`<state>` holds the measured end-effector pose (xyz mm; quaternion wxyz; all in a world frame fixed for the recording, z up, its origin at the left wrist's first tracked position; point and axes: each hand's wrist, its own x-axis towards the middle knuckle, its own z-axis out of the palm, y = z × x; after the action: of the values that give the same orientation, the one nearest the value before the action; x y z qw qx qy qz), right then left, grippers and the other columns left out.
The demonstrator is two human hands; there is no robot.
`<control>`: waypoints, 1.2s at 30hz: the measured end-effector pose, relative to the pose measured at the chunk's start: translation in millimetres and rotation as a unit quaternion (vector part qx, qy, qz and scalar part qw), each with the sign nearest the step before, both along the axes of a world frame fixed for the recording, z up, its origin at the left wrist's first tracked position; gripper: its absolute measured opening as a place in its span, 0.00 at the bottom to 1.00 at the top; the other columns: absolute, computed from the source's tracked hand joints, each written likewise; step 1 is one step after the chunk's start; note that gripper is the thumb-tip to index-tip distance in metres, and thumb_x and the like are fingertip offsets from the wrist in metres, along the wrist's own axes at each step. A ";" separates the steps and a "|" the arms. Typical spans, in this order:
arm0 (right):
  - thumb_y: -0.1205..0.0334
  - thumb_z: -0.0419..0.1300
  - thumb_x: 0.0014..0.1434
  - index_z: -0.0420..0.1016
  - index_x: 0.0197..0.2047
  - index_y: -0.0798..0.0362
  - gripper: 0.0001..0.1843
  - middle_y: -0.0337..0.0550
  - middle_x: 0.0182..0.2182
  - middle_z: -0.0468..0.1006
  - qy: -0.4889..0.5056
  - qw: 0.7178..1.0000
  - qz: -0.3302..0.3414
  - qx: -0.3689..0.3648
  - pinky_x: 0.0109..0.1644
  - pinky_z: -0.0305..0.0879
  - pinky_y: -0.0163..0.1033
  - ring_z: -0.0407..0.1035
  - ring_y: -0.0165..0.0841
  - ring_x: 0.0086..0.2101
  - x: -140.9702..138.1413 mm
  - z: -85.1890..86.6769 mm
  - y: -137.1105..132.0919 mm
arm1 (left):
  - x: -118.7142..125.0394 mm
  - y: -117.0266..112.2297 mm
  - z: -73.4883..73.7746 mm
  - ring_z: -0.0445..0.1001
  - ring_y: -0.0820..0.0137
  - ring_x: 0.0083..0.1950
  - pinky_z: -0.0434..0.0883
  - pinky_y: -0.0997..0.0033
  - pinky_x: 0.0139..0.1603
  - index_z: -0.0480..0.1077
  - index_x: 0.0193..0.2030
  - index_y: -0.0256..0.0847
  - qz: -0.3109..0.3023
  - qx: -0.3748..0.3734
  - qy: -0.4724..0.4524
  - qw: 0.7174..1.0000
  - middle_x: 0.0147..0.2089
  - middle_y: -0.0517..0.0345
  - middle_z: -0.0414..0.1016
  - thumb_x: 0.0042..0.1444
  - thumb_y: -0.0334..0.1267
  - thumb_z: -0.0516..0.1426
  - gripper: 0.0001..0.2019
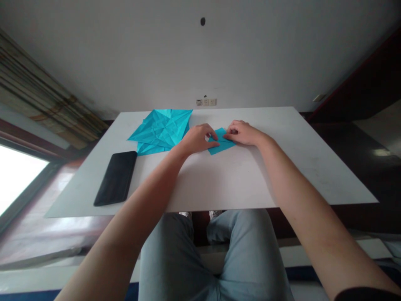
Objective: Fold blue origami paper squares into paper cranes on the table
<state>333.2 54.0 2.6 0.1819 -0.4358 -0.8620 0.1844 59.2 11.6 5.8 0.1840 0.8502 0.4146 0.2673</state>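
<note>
A small folded piece of blue paper (221,146) lies on the white table between my two hands. My left hand (200,139) grips its left side, thumb and fingers closed at the edge. On the opposite side my right hand (242,133) pinches the right edge, with its fingers curled. A fold line runs across the paper between them. Parts of both edges are hidden under my fingers.
Creased sheets of blue paper (163,129) lie spread out at the table's back left. In front of them is a black tablet-like slab (115,179). The white table (219,188) stands by a wall with sockets (206,102).
</note>
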 end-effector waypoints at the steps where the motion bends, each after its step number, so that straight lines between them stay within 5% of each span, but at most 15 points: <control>1: 0.43 0.71 0.64 0.82 0.31 0.48 0.18 0.49 0.41 0.81 -0.003 1.000 0.006 -0.007 0.50 0.68 0.49 0.73 0.45 0.42 1.0 1.2 -0.2 | -1.1 0.7 -0.2 0.84 0.58 0.50 0.76 0.61 0.55 0.88 0.45 0.46 -0.005 -0.004 -0.007 1.000 0.49 0.51 0.88 0.59 0.45 0.74 0.10; 5: 0.45 0.78 0.55 0.87 0.40 0.46 0.16 0.48 0.44 0.79 0.009 0.999 0.013 -0.030 0.58 0.70 0.52 0.73 0.49 0.48 2.1 4.9 -3.9 | -2.5 0.4 0.8 0.86 0.57 0.53 0.78 0.60 0.60 0.87 0.46 0.44 -0.026 -0.021 -0.012 0.999 0.51 0.51 0.90 0.60 0.48 0.74 0.12; 9: 0.47 0.82 0.50 0.89 0.47 0.44 0.22 0.50 0.54 0.74 0.051 0.999 -0.010 -0.011 0.67 0.70 0.58 0.70 0.54 0.59 0.7 6.3 -7.4 | -1.3 1.3 -1.2 0.87 0.58 0.55 0.80 0.58 0.64 0.86 0.48 0.43 -0.029 -0.030 -0.031 0.999 0.52 0.51 0.90 0.62 0.38 0.71 0.09; 16: 0.45 0.79 0.54 0.82 0.50 0.47 0.25 0.45 0.44 0.79 0.111 0.988 0.003 -0.105 0.48 0.70 0.48 0.70 0.41 0.40 -4.4 12.5 -15.8 | 1.6 5.9 -13.5 0.89 0.63 0.54 0.84 0.65 0.54 0.74 0.58 0.41 -0.067 -0.063 -0.131 0.987 0.61 0.47 0.84 0.66 0.29 0.62 0.15; 21: 0.48 0.79 0.54 0.76 0.48 0.45 0.24 0.38 0.36 0.74 0.173 0.980 0.010 -0.099 0.40 0.63 0.44 0.66 0.38 0.35 -9.4 11.2 -17.7 | 0.5 9.8 -19.9 0.84 0.63 0.56 0.83 0.62 0.57 0.69 0.60 0.44 -0.014 0.015 -0.104 0.994 0.65 0.45 0.78 0.62 0.27 0.65 0.21; 26: 0.49 0.74 0.59 0.78 0.45 0.47 0.17 0.39 0.36 0.76 0.224 0.973 0.012 -0.055 0.42 0.63 0.44 0.67 0.37 0.36 -17.2 14.4 -17.9 | 1.4 6.6 -12.9 0.80 0.63 0.52 0.80 0.60 0.57 0.72 0.58 0.42 0.062 0.071 -0.033 0.995 0.64 0.44 0.74 0.61 0.28 0.68 0.20; 30: 0.44 0.69 0.64 0.82 0.47 0.49 0.17 0.41 0.38 0.80 0.207 0.973 0.040 -0.091 0.42 0.64 0.44 0.69 0.37 0.35 -23.0 13.4 -20.0 | 5.0 1.4 -6.3 0.81 0.64 0.48 0.78 0.63 0.53 0.76 0.56 0.41 0.047 0.038 -0.022 0.998 0.58 0.46 0.78 0.72 0.32 0.61 0.09; 36: 0.39 0.69 0.67 0.85 0.44 0.47 0.20 0.43 0.39 0.85 0.170 0.976 0.048 -0.129 0.47 0.69 0.45 0.75 0.42 0.41 -18.9 4.7 -14.1 | 4.1 -3.6 -2.5 0.84 0.58 0.53 0.78 0.58 0.59 0.82 0.61 0.42 0.027 0.006 0.042 0.999 0.56 0.46 0.80 0.77 0.42 0.59 0.14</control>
<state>314.2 39.8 7.3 0.2586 -0.3758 -0.8074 0.3743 63.3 7.9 3.3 0.1539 0.8500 0.4436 0.2387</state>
